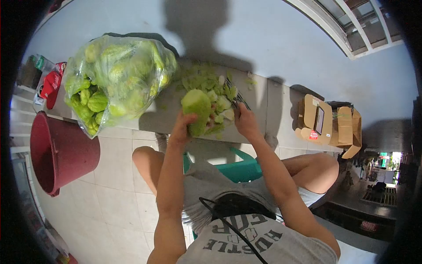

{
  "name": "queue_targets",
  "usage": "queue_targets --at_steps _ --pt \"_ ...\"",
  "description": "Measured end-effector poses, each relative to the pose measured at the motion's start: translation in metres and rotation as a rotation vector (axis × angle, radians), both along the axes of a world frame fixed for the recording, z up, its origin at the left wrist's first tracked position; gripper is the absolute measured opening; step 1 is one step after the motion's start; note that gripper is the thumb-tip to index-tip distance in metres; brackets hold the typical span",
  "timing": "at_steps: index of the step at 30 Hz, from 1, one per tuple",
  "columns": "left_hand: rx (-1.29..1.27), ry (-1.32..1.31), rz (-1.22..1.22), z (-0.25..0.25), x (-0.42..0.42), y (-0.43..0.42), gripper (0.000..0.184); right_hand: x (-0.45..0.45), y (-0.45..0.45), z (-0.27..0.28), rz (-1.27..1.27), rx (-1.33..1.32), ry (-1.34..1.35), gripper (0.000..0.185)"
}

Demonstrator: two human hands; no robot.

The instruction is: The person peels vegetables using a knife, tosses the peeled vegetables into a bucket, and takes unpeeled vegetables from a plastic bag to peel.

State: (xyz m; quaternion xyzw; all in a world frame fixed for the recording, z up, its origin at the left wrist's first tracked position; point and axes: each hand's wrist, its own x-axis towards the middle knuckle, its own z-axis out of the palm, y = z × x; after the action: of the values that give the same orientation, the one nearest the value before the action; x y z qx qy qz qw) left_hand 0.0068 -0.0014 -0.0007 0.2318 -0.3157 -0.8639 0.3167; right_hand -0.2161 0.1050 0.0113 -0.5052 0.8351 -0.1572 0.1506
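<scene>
My left hand (183,126) is closed around a large pale-green chayote (196,108), held upright over the ledge. My right hand (247,122) is closed on a thin, dark, striped tool (237,94) that looks like a knife or peeler; its exact kind is not clear. Under and between the hands lie pale cut pieces (223,104) and green peelings (200,79), partly hidden by the chayote. To the left, a clear plastic bag (132,83) bulges with many green chayotes (97,102), some showing at its opening.
A dark red bucket (72,152) stands on the tiled floor at left. Opened cardboard boxes (316,119) sit toward the right end of the ledge (256,88), against the wall. A green stool (239,169) is beneath me, and a black cable (231,224) crosses my shirt.
</scene>
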Motion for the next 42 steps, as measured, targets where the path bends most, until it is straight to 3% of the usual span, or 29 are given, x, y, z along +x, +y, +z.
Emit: queue_targets --at_steps 1,5,8,10,14,17,20,23,25,26,28,32,34,35,37,41,42 --pt "0.092 0.235 0.03 -0.004 0.002 0.004 0.067 0.004 0.003 -0.001 0.011 -0.04 -0.018 0.017" --pt "0.145 0.017 0.202 -0.032 0.011 0.004 0.064 0.03 0.005 0.028 -0.027 -0.052 -0.092 0.016" --pt "0.124 0.196 -0.003 -0.06 0.015 -0.001 0.061 0.049 0.004 0.035 0.152 -0.062 -0.006 0.02" --pt "0.193 0.241 0.115 -0.065 0.009 0.001 0.061 0.062 -0.004 0.045 0.314 -0.03 0.135 0.019" --pt "0.206 0.171 0.124 -0.054 0.006 0.007 0.06 0.071 -0.011 0.048 0.384 -0.089 0.13 0.019" --pt "0.172 0.278 0.056 -0.06 0.007 0.007 0.058 0.071 -0.013 0.048 0.407 -0.148 0.186 0.02" --pt "0.151 0.297 0.013 -0.059 0.008 0.006 0.059 0.073 -0.015 0.054 0.379 -0.114 0.132 0.028" --pt "0.247 0.128 0.028 -0.041 0.007 0.008 0.062 0.067 -0.013 0.053 0.404 -0.072 0.11 0.029" --pt "0.053 0.081 0.051 -0.03 0.006 0.009 0.064 0.053 -0.009 0.033 0.331 -0.068 0.17 0.019" --pt "0.057 0.077 0.047 -0.031 0.01 0.012 0.064 0.038 -0.003 0.011 0.327 -0.065 0.166 0.019" --pt "0.078 0.1 -0.05 -0.03 0.013 0.003 0.064 -0.006 -0.007 -0.028 0.078 0.019 0.107 0.018" --pt "0.169 0.209 -0.059 -0.027 0.012 0.012 0.053 0.001 0.011 0.01 0.04 0.07 0.037 0.017" --pt "0.215 0.029 0.218 -0.017 -0.003 0.003 0.052 0.007 -0.001 0.023 -0.021 -0.035 -0.011 0.015" --pt "0.212 0.029 0.22 -0.013 -0.007 -0.002 0.052 0.005 -0.003 0.022 -0.019 -0.038 -0.012 0.015" --pt "0.187 0.346 0.257 0.006 -0.007 -0.008 0.065 0.006 -0.003 0.019 0.011 -0.122 -0.074 0.014" --pt "0.294 0.221 0.041 -0.033 0.0 -0.006 0.067 0.019 0.001 0.027 0.047 -0.085 -0.069 0.014" --pt "0.157 0.154 0.039 -0.026 0.002 -0.006 0.068 0.022 0.0 0.028 0.046 -0.093 -0.106 0.015"
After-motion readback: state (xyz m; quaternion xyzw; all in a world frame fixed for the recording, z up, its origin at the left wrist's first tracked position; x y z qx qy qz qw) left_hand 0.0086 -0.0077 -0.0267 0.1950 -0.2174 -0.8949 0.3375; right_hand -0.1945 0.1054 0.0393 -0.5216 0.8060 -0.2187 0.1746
